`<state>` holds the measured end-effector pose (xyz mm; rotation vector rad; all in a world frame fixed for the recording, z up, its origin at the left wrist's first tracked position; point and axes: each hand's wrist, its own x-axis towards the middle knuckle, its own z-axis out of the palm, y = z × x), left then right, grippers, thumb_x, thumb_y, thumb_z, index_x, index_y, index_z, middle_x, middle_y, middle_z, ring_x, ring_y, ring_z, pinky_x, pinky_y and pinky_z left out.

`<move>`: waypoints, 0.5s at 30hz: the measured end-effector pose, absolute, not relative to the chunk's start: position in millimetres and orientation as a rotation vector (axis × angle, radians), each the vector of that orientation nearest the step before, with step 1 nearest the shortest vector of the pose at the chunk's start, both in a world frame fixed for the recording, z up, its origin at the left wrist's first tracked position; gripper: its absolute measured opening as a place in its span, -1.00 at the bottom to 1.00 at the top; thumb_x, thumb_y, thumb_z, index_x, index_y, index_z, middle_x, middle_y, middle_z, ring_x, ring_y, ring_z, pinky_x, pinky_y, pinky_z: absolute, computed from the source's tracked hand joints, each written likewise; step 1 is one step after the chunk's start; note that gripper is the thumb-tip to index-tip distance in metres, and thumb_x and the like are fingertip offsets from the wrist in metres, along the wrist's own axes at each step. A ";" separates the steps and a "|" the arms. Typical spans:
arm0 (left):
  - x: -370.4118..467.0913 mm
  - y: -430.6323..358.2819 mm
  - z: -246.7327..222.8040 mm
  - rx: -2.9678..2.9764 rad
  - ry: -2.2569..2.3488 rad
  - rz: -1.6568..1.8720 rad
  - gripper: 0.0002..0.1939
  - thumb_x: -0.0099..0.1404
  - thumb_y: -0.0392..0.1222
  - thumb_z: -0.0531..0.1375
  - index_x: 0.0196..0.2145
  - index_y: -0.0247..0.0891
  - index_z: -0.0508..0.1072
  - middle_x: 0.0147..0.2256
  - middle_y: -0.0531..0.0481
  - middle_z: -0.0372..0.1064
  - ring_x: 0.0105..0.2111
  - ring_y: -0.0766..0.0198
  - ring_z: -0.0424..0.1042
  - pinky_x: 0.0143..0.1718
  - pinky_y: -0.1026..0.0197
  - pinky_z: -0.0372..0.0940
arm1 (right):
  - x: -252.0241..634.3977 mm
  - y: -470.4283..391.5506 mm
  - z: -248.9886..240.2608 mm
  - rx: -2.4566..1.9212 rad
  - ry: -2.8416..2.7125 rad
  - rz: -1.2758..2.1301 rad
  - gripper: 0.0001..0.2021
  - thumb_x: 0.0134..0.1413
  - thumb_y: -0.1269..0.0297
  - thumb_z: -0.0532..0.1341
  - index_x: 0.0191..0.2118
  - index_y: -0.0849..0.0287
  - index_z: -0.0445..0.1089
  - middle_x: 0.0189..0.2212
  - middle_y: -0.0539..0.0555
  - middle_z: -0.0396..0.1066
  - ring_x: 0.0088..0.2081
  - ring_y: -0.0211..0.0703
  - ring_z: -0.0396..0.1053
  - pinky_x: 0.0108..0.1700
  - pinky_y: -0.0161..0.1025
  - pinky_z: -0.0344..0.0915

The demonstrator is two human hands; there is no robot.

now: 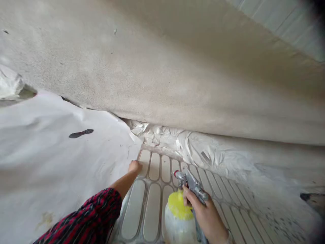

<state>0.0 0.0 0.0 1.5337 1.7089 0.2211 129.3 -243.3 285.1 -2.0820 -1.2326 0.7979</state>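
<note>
Spray gun (191, 184), metal, low centre-right, over ribbed panel (152, 210); translucent cup (179, 225) with yellow lid (179, 206) hangs just beside it. Right hand (207, 215) wrapped round gun grip, fingers closed. Left hand (134, 167), arm in red plaid sleeve (88, 220), rests curled on panel's far left edge, beside white sheet (50, 152). Crumpled masking (182, 142) past panel. Beige rough wall (165, 67) above.
</note>
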 end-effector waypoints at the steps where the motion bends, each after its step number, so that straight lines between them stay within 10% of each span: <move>1: 1.0 -1.8 2.1 1.528 1.716 0.220 -0.70 0.22 -0.20 0.10 -0.13 -0.44 0.36 -0.10 -0.20 0.24 -0.12 0.22 0.29 -0.06 0.09 0.22 | 129.0 -243.6 285.2 -2.089 -1.211 0.807 -0.55 -0.07 -0.15 0.03 -0.51 0.21 0.17 -0.51 0.06 0.21 -0.42 -0.24 0.19 -0.35 -0.35 0.20; 15: 3.7 -2.7 16.1 1.415 1.719 0.359 -0.72 0.17 -0.26 0.09 -0.14 -0.39 0.29 -0.25 -0.11 0.30 -0.21 0.24 0.31 -0.17 0.16 0.25 | 137.7 -247.1 275.2 -2.068 -1.210 0.806 -0.54 -0.08 -0.15 0.02 -0.44 0.23 0.25 -0.46 0.08 0.26 -0.34 -0.15 0.25 -0.16 -0.28 0.18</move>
